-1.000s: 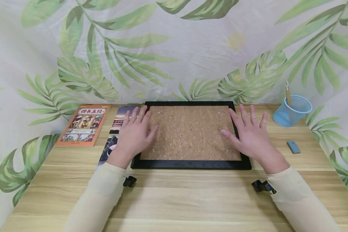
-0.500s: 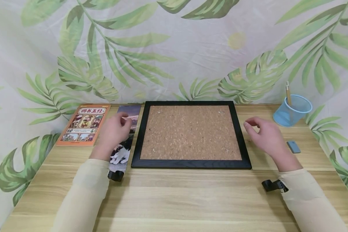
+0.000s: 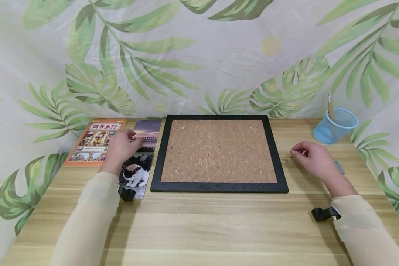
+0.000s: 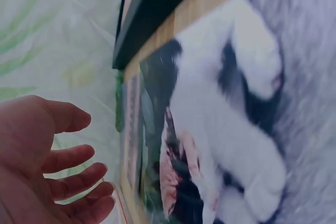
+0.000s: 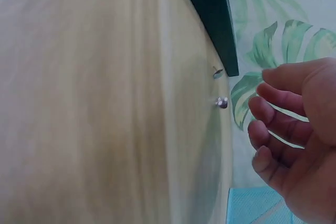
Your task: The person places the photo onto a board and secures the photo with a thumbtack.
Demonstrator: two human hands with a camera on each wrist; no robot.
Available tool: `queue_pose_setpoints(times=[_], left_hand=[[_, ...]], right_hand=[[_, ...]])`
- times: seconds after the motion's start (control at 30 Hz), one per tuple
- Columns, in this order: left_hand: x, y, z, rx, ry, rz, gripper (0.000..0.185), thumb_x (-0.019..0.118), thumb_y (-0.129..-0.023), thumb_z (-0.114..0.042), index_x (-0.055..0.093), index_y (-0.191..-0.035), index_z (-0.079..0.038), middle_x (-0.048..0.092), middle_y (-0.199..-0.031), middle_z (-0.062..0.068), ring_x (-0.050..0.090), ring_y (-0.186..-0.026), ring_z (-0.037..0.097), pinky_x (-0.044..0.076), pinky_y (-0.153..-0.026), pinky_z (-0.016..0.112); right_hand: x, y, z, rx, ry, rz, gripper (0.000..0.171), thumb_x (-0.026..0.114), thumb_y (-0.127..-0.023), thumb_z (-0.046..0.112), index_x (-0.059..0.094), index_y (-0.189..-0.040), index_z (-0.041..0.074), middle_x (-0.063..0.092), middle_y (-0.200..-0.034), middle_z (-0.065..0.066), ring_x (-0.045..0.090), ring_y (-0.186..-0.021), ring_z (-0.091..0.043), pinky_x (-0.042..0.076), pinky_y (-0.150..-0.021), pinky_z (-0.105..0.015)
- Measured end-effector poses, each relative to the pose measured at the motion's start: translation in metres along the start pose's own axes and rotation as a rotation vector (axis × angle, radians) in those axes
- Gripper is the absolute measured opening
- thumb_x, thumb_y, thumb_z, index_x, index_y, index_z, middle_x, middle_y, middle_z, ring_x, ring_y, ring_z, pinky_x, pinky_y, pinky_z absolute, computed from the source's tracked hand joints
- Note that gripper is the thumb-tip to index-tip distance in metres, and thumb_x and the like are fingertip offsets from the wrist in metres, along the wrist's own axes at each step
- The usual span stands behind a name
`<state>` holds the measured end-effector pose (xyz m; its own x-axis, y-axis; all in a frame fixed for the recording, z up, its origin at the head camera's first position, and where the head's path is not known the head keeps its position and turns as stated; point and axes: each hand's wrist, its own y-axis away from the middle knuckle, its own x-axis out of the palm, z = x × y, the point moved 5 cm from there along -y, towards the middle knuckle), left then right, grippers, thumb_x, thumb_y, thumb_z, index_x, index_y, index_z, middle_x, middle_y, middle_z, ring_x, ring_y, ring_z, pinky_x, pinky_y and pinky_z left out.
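My left hand hovers with loose fingers over the photos, gripping nothing. My right hand is relaxed near two pins, right of the cork board.

Black-framed brown cork board, black-and-white cat photo, blue cup.

We worked at a staged desk setup, home-study in character. A wood-grain table stood against a hung cloth backdrop printed with green leaves, which hid the room behind. Desk items supported this: a blue mesh pen cup, an illustrated book, a framed cork board and photo prints.
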<state>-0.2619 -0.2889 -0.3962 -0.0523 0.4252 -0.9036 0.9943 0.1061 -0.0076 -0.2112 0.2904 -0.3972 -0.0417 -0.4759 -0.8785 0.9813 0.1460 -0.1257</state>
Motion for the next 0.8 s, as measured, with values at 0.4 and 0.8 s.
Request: queue_pose_setpoints(times=[0.4, 0.8], left_hand=[[0.016, -0.017, 0.013, -0.101, -0.077, 0.150, 0.092, 0.061, -0.083, -0.060, 0.030, -0.143, 0.003, 0.022, -0.141, 0.038, 0.021, -0.125, 0.060, 0.026, -0.097, 0.069], [0.020, -0.029, 0.017, -0.132, -0.042, 0.190, 0.098, 0.068, -0.079, -0.057, 0.024, -0.147, -0.003, 0.013, -0.145, 0.038, 0.015, -0.128, 0.059, 0.026, -0.093, 0.072]], right_hand=[[0.023, -0.001, -0.011, 0.034, -0.021, 0.146, 0.019, 0.066, -0.090, 0.023, 0.067, -0.099, 0.007, 0.062, -0.080, -0.003, 0.053, -0.071, -0.017, 0.042, -0.064, -0.031], [0.026, -0.001, -0.009, 0.041, 0.012, 0.163, 0.013, 0.065, -0.090, 0.019, 0.068, -0.098, 0.008, 0.061, -0.078, -0.003, 0.052, -0.071, -0.019, 0.041, -0.064, -0.032]])
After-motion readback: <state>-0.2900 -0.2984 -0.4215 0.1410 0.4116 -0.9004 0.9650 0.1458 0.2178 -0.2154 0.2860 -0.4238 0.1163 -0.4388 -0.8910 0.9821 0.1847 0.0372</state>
